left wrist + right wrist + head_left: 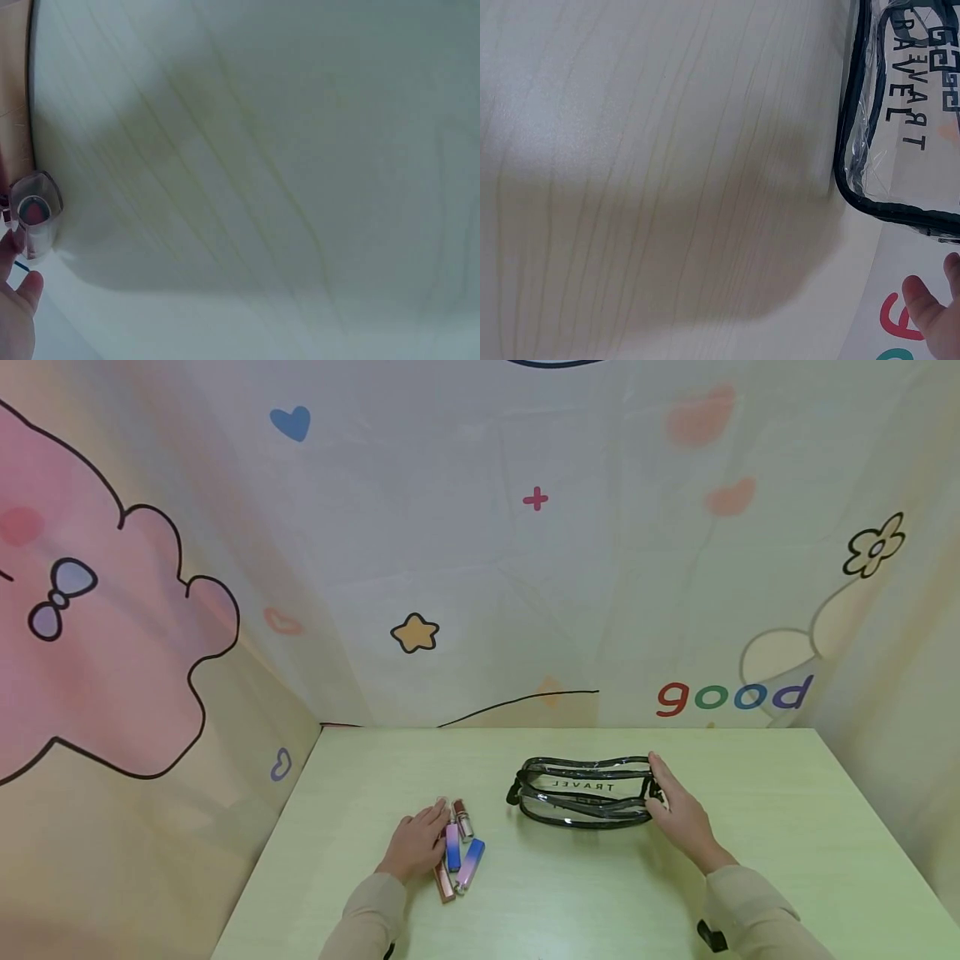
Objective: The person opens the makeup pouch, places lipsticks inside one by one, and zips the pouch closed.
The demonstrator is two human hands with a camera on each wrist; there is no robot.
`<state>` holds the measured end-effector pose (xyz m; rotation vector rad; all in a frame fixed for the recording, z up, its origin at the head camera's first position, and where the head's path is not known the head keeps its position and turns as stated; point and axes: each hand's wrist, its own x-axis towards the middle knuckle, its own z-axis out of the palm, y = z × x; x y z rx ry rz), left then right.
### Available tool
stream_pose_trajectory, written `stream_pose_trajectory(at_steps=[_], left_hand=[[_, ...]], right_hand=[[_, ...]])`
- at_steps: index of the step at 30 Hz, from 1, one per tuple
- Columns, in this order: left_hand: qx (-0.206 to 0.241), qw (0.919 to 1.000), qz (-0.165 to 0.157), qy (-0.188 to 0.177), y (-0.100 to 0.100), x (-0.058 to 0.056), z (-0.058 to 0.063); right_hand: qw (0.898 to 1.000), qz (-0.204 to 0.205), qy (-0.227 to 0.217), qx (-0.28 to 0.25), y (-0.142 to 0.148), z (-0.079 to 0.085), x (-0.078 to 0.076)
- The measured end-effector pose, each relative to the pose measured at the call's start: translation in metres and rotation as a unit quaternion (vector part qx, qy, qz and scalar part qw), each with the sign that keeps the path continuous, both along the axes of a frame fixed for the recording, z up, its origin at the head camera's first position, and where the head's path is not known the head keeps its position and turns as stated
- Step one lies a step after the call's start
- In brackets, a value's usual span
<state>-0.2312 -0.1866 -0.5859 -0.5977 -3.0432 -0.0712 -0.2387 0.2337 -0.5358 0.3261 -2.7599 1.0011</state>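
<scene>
Pale wood-grain counter [555,902], printed curtain [570,568] at 12 o'clock.
Step in hand, my read: left hand [412,845] picking among cosmetic tubes [453,850] at 9 o'clock, right hand [682,818] steadying clear TRAVEL pouch [583,786] just past 12. Left fingers on the tubes, can't tell if clamped; right thumb and fingers spread apart at pouch's 3 o'clock end. Next move likely calls for a firm pinch on one tube. Curtain reads "good" at 2.

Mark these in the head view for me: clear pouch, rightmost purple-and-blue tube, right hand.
Clear pouch [585,792]: head view, middle of its see-through body.
Rightmost purple-and-blue tube [470,865]: head view, middle of its length.
Right hand [686,823]: head view, back of the hand.
</scene>
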Motion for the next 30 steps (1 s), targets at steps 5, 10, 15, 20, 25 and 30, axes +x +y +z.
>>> stream_pose_trajectory(at_steps=[5,10,15,20,25,30], left_hand=[[0.008,1.0,0.003,0.001,0.002,-0.004,-0.002],[0.017,0.9998,0.006,0.013,0.004,-0.006,-0.004],[0.011,0.9995,0.021,0.022,0.006,-0.006,-0.002],[-0.02,0.9977,0.048,0.043,0.009,-0.006,0.003],[-0.025,0.9958,0.072,0.052,0.012,-0.006,0.006],[-0.014,0.9943,0.1,0.034,0.015,-0.005,0.004]], right_hand=[[1.0,0.0,-0.002,0.0,0.0,0.0,0.0],[1.0,-0.006,-0.003,0.002,-0.001,0.0,0.001],[1.0,-0.007,-0.003,0.004,-0.001,0.001,0.001],[1.0,-0.005,-0.003,-0.003,-0.001,0.001,0.001],[1.0,-0.003,-0.011,-0.007,-0.001,0.001,0.001],[1.0,-0.003,-0.012,-0.002,0.0,0.0,0.001]])
